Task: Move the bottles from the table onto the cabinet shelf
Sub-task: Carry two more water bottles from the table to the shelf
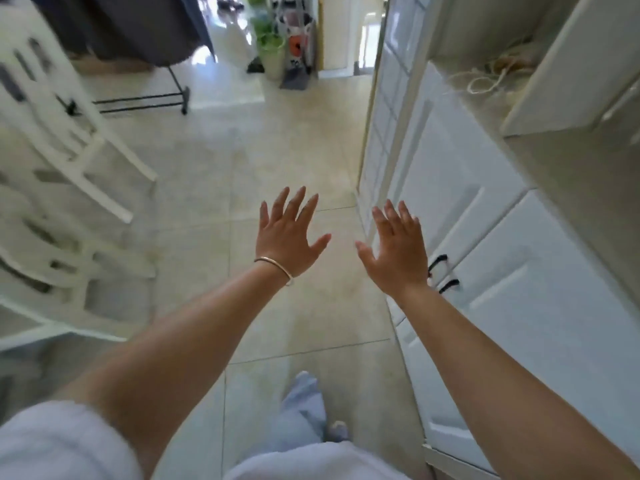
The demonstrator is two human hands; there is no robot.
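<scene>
A: What are the hands doing?

B: Both are held out over the tiled floor (214, 188) in the middle of the frame, backs to the camera. The left hand (289, 237) has its fingers spread and straight, holding nothing. A thin bangle (273, 265) sits on that wrist. The right hand (398, 249) is just beside it, fingers straight and closer together, also holding nothing – it touches neither the other hand nor the cabinet.

A: And the cabinet?

B: The white cabinet (502, 278) runs down the right side of the frame. Its lower doors are closed, with two dark handles (443, 273) just right of the right wrist. At the upper right there is an open shelf (485, 98) with some pale cord or string (485, 79) lying on it.

A: Any bottles?

B: I see no bottles anywhere in this view, not on the shelf and not in either hand. The picture is blurred, so small things are hard to make out.

A: What else?

B: White chairs (52, 150) fill the left side. A dark rack (138, 102) stands at the upper left, and plants with bags (280, 39) at the top centre – the person's light trouser leg (301, 410) shows at the bottom
</scene>
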